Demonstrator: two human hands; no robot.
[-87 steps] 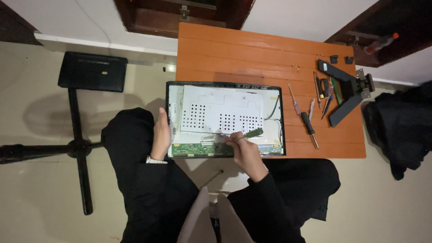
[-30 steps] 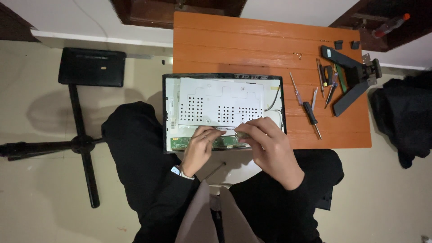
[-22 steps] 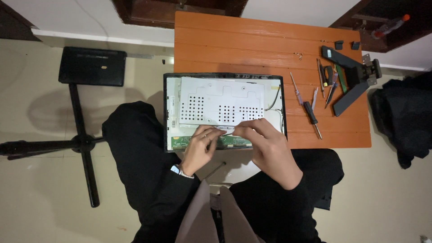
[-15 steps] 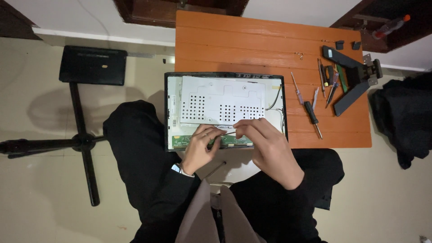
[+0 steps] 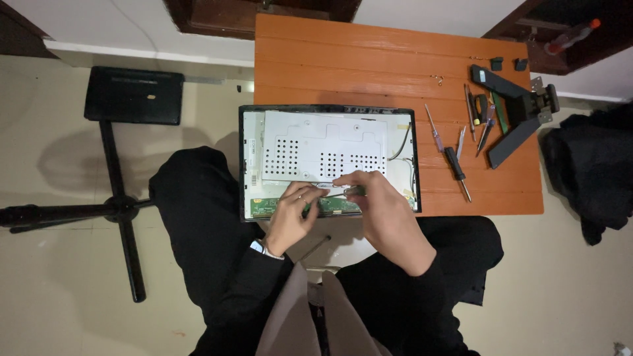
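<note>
Looks like a home room used as a makeshift repair spot: low orange table (image 5: 343, 59) on tiled floor (image 5: 66, 283), screwdrivers (image 5: 455, 161) scattered, opened monitor (image 5: 323, 151), tripod (image 5: 112, 204) beside.

Orange table (image 5: 369, 59) — green, seemingly, circuit strip (image 5: 264, 207).

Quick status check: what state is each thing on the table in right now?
Monitor: face down, back cover off, metal shield exposed.
Green circuit board: uncovered along the near edge.
Left hand: fingers on the board.
Right hand: pinching a small part.
Screwdriver: lying unused.
Monitor stand: detached.
</note>
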